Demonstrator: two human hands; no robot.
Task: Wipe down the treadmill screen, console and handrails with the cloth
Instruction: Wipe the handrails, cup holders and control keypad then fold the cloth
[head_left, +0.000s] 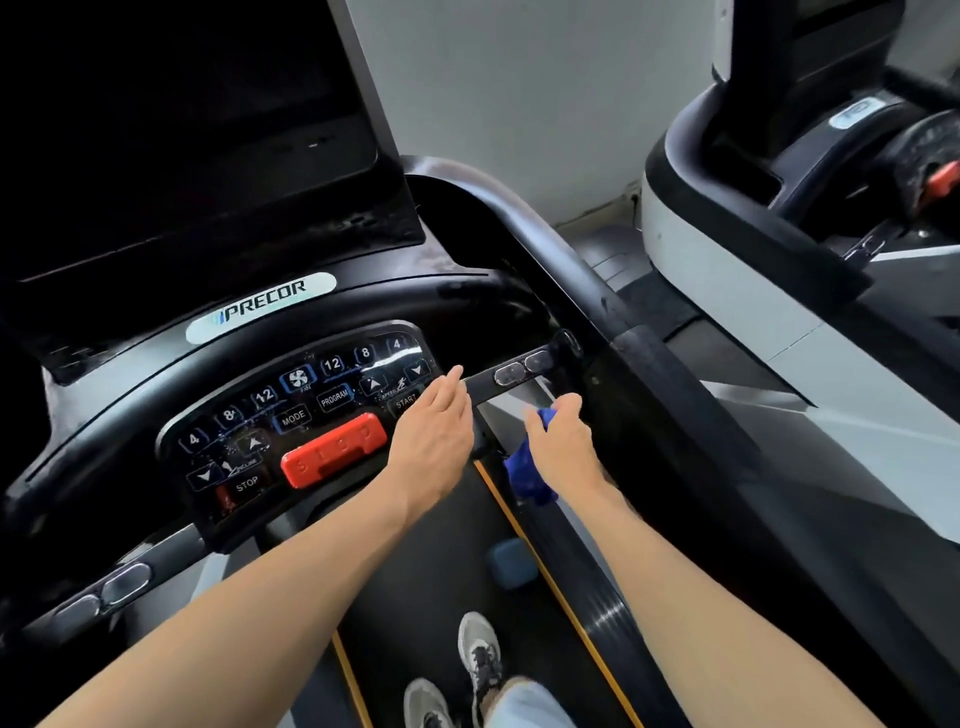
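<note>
Head view: the blue cloth (527, 467) is bunched in the right hand (563, 447), whose fingers (566, 402) curl around it, with a tail of fabric hanging below the palm. These fingers sit just under the short crossbar handrail (511, 375), near its two oval metal sensor pads (523, 367). The left hand (434, 436) lies flat beside them, its fingers (449, 387) straight and close together, tips touching the inner end of that handrail at the edge of the console (291, 415). Left of those fingers is the red stop button (332, 454) and the keypad, speckled with droplets. Above them rises the dark screen (182, 135). Right of the cloth-holding fingers runs the long black side handrail (597, 306). Below both hands are the belt (415, 561) and two grey shoes (480, 654).
</note>
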